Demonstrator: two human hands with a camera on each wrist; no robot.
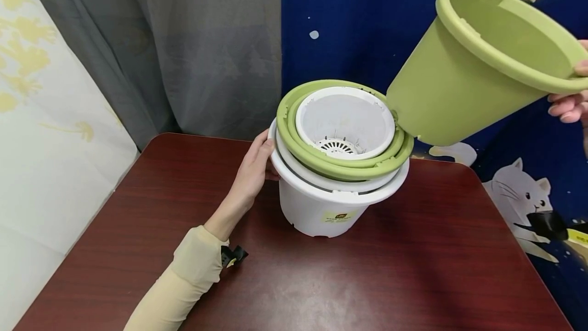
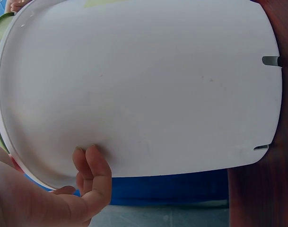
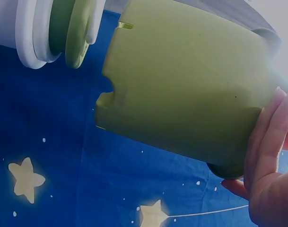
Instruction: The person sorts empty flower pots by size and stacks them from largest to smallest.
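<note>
My left hand [image 1: 248,172] grips the left rim of a large white flowerpot [image 1: 305,201] standing on the table. In the left wrist view, its fingertips [image 2: 94,158] rest against the pot's outer wall, below the rim. Nested inside are another white pot, green pots [image 1: 349,171] and a small white pot [image 1: 344,109] with a slotted bottom. At the upper right, my right hand [image 3: 271,175] holds a tall green flowerpot [image 1: 464,75] by its rim, thumb over the edge. That pot is tilted in the air, its bottom beside the stack; the head view cuts off most of the right hand.
The dark red wooden table [image 1: 193,280] has its far edge just behind the stack. A grey curtain [image 1: 216,55] and a blue patterned curtain [image 1: 340,29] hang behind it. White fabric [image 1: 55,167] with yellow prints borders the left side.
</note>
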